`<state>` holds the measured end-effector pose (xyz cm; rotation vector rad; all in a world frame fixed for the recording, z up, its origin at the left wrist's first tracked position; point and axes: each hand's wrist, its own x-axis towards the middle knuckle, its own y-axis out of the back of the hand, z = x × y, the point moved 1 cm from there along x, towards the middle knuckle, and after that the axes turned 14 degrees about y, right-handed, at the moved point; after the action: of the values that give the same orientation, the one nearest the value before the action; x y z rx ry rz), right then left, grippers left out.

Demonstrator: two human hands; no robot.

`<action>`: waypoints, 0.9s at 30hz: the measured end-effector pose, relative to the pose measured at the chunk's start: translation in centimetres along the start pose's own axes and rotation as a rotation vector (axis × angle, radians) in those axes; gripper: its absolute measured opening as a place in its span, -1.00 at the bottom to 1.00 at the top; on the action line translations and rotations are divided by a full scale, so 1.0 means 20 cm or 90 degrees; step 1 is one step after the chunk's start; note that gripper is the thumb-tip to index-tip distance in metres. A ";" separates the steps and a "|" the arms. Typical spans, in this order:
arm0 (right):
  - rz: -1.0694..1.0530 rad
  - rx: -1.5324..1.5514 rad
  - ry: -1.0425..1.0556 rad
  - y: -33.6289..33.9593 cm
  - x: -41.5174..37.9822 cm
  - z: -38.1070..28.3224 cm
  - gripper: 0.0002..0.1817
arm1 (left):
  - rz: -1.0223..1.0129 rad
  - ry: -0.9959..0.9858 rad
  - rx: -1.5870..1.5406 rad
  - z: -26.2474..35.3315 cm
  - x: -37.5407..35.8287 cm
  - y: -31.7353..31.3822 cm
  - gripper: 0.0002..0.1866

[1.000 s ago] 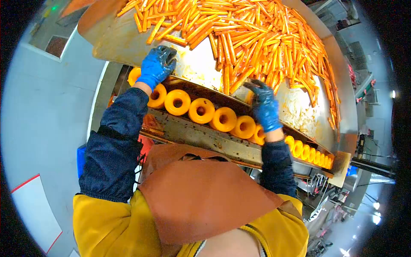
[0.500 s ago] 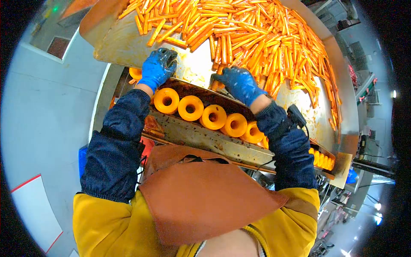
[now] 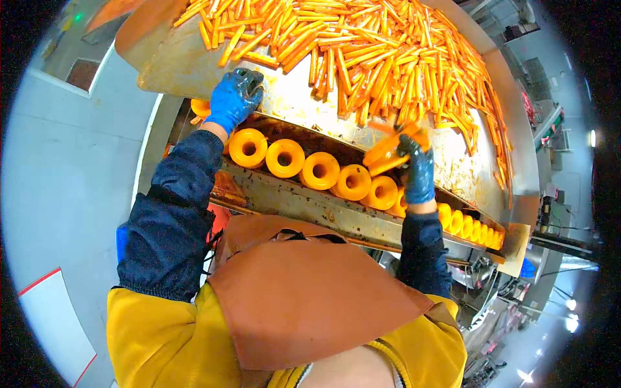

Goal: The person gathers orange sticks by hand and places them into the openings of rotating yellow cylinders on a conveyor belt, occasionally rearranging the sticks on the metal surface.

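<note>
My right hand (image 3: 417, 165), in a blue glove with darkened fingers, is closed round a small bunch of orange sticks (image 3: 388, 150), held above the near edge of the metal tray (image 3: 187, 68). The bunch is blurred by motion. My left hand (image 3: 234, 98), gloved the same way, is at the tray's near edge with its fingers curled in; what lies under them is hidden. Beyond both hands a large heap of glossy orange sticks (image 3: 388, 52) covers the tray. Below the edge runs a row of orange-yellow funnel-like rings (image 3: 320, 170) with round holes.
A stained metal ledge (image 3: 304, 207) lies between the rings and my brown apron (image 3: 317, 291). More rings (image 3: 475, 227) continue to the right. Grey floor (image 3: 77, 174) shows at the left, and blurred equipment stands along the right side.
My right hand has moved right and toward me from the heap, now with a bunch of sticks in it. Sticks near the tray edge have shifted. My left hand has barely moved.
</note>
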<state>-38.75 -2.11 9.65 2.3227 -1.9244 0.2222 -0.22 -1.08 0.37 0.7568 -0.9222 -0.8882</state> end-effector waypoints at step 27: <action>-0.183 -0.099 0.004 -0.60 -0.23 0.21 -0.70 | 0.012 0.009 0.008 0.00 0.00 -0.01 -0.75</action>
<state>-27.58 3.82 4.62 2.4484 -1.5183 0.0496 -0.23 -1.13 0.24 0.7622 -0.9219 -0.8604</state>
